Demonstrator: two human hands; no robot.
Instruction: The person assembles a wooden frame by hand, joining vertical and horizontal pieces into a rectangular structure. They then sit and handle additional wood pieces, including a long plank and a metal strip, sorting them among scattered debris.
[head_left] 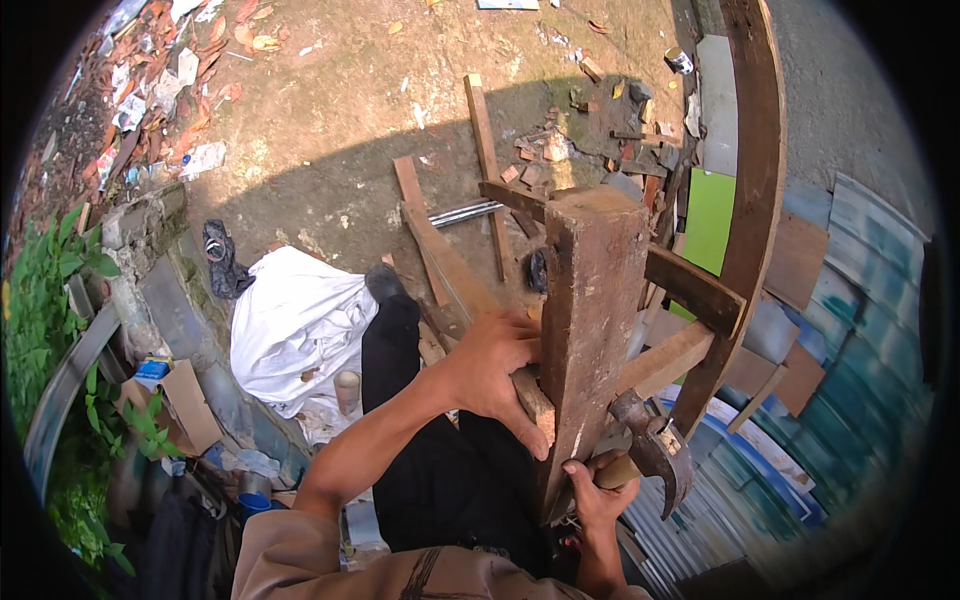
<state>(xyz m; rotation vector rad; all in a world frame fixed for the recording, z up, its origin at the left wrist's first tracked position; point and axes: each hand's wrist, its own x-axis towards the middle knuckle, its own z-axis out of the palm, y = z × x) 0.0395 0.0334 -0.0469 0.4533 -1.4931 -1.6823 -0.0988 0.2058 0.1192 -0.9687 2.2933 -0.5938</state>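
A thick brown wooden post (pixel 596 290) stands tilted in front of me, part of a frame of nailed timbers. My left hand (pixel 497 368) is closed round a short wooden piece (pixel 534 402) pressed against the post's left side; its fingertips are partly hidden. Low on the other side, my right hand (pixel 600 492) grips a claw hammer (pixel 652 452) by its wooden handle. The hammer's metal head lies to the right of the post, claw curving down. A crosspiece (pixel 690 285) joins the post to a long upright plank (pixel 755 170) at the right.
Loose boards (pixel 483 150) lie on the dirt ground ahead. A white sack (pixel 295 325) and a plastic cup (pixel 347 390) sit left of my leg. Corrugated sheets (pixel 850 420) spread at the right. Broken bricks (pixel 530 175), litter and green plants (pixel 50 300) surround the spot.
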